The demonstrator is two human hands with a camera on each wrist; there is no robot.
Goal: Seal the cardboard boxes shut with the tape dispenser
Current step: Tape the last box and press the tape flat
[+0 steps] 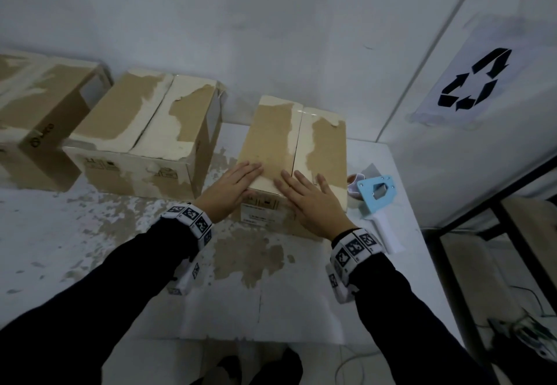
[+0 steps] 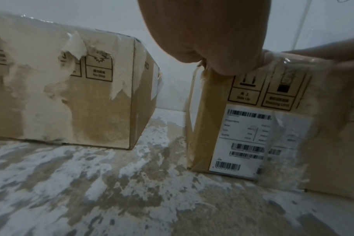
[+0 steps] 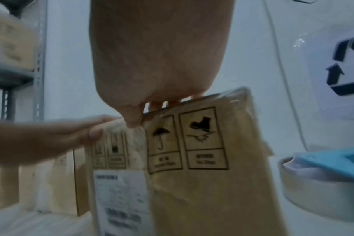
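Observation:
A small cardboard box (image 1: 280, 134) with both top flaps down stands on the table in front of me. My left hand (image 1: 233, 184) lies flat on the near left corner of its top, fingers straight. My right hand (image 1: 312, 196) presses flat on the near right flap, fingers spread. The box's front face (image 2: 243, 131) carries a barcode label, and handling symbols (image 3: 186, 140) show in the right wrist view. The blue tape dispenser (image 1: 376, 195) with a white handle lies on the table just right of the box; nobody holds it. Its tape roll (image 3: 317, 193) shows close by.
Two larger boxes, one (image 1: 144, 134) beside the small box and another (image 1: 39, 107) at the far left, stand along the white wall. The table (image 1: 150, 234) is scuffed. A recycling sign (image 1: 470, 80) hangs at right. A metal shelf frame (image 1: 482, 228) adjoins the table's right edge.

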